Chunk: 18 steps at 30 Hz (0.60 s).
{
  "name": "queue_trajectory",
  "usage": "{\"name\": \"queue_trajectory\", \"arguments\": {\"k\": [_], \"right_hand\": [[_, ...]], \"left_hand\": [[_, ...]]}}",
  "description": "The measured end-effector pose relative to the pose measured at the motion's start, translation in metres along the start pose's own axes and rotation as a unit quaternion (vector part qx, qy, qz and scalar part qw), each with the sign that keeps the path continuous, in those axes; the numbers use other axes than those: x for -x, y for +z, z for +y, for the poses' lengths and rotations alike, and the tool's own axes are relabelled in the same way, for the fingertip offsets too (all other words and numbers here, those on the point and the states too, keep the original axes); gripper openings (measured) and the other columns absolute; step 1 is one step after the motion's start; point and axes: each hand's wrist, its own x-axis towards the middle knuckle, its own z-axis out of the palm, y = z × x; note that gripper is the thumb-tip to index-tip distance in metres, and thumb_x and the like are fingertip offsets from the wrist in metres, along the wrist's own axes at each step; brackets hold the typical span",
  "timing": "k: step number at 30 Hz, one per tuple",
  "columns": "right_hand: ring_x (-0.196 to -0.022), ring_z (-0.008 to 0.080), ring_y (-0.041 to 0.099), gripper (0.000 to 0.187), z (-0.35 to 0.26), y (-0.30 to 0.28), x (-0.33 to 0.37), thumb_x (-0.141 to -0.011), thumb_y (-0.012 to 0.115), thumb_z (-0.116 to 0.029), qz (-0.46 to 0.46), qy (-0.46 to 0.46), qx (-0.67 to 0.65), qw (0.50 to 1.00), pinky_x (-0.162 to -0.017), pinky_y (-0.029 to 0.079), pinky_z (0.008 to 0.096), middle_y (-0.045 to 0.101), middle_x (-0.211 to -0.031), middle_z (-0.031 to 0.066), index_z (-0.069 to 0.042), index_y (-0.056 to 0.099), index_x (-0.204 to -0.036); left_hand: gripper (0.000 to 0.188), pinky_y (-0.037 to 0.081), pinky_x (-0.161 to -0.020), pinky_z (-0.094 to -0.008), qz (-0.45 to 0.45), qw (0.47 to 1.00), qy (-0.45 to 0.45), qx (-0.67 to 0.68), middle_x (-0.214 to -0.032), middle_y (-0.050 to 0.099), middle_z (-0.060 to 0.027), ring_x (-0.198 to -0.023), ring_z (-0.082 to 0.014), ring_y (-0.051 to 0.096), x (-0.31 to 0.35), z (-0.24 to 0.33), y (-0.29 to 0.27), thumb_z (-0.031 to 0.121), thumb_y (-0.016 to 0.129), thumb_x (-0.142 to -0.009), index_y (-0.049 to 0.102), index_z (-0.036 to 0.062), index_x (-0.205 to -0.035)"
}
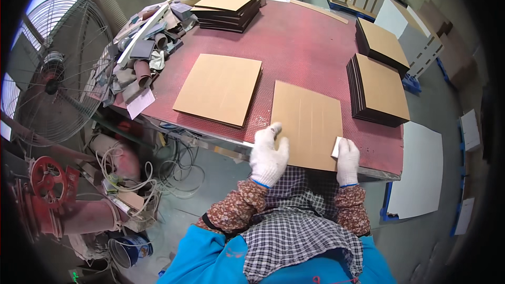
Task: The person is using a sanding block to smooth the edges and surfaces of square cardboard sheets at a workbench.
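Watching from a distance, I see a flat, four-cornered tan panel (307, 110) at the near edge of the red surface (310, 37), its face streaked with a few pale lines running away from the body. The left hand (268, 156), in a white knitted glove with blue trim at the wrist, is at the panel's left edge; its fingers (275, 127) are spread, thumb apart — I cannot tell how firmly they press. The right hand (348, 163), gloved alike, has its fingers closed on a small white block (336, 147), straight-sided, at the panel's right edge.

The surface looks finely patterned, almost pebbled. Left of the panel I see a low tan-topped stack (218, 88); to the right, a taller stack (380, 88) shows dark, layered sides. Farther left — beyond a jumbled heap of scraps (142, 50) — stands a round wire-caged fan (59, 68).
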Motion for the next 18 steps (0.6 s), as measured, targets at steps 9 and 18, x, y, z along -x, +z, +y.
{"name": "queue_trajectory", "arguments": {"k": [9, 18], "right_hand": [[-0.091, 0.0312, 0.067, 0.036, -0.065, 0.148, 0.012, -0.108, 0.053, -0.03, -0.023, -0.277, 0.068, 0.958, -0.081, 0.053, 0.0455, 0.068, -0.1, 0.019, 0.003, 0.067, -0.108], [-0.106, 0.0394, 0.057, 0.024, -0.078, 0.223, 0.048, -0.102, 0.056, -0.026, -0.179, -0.38, 0.212, 0.882, -0.09, 0.051, 0.053, 0.064, -0.11, 0.0175, -0.007, 0.071, -0.107]], "left_hand": [[0.035, 0.056, -0.093, -0.0443, 0.124, 0.944, 0.101, -0.289, -0.112, 0.073, -0.0169, -0.104, -0.0341, 0.07, -0.121, -0.054, -0.139, 0.028, 0.073, -0.094, 0.073, 0.0049, -0.12], [0.042, 0.048, -0.111, -0.0491, 0.126, 0.913, 0.126, -0.368, -0.138, 0.065, -0.0229, -0.128, -0.042, 0.06, -0.162, -0.127, -0.165, 0.03, 0.075, -0.092, 0.072, 0.0046, -0.125]]}}
